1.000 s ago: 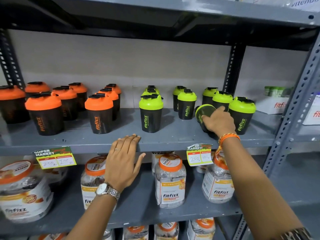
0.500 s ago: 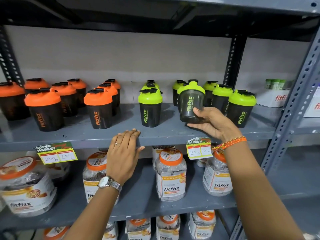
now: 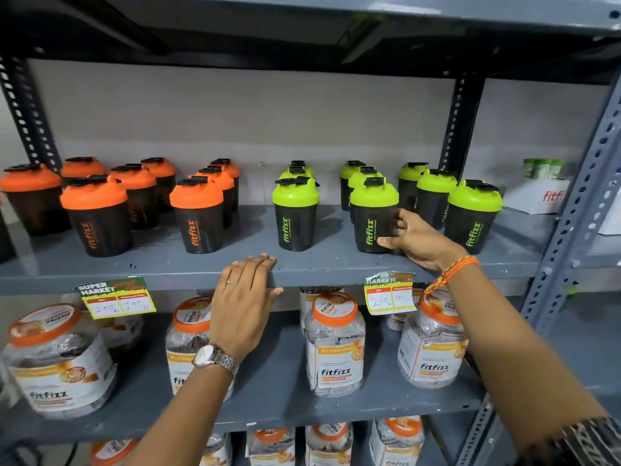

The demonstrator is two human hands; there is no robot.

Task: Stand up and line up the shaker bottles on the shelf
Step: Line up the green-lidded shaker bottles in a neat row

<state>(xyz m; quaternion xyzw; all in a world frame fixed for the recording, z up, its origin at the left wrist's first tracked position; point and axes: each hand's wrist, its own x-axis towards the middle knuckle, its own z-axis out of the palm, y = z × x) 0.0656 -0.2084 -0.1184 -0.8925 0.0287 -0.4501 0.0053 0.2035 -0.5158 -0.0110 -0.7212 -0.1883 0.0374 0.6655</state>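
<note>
Right hand: the right hand grips a green-lidded shaker bottle standing upright at the near edge of the grey metal shelf; its fingers curl round the bottle's right side, thumb low on the front.
Left hand: the left hand lies flat and open on the shelf's front lip, fingers together, holding nothing; a ring and a metal wristwatch show.
Green bottles: the held bottle heads the middle of three green-lidded rows, with one front bottle to its left and another to its right, all upright.
Orange bottles: orange-lidded shakers stand upright in looser rows on the shelf's left half.
Price tags: two yellow tags hang from the shelf's front edge.
Below: clear jars with orange lids stand on the lower shelf.
</note>
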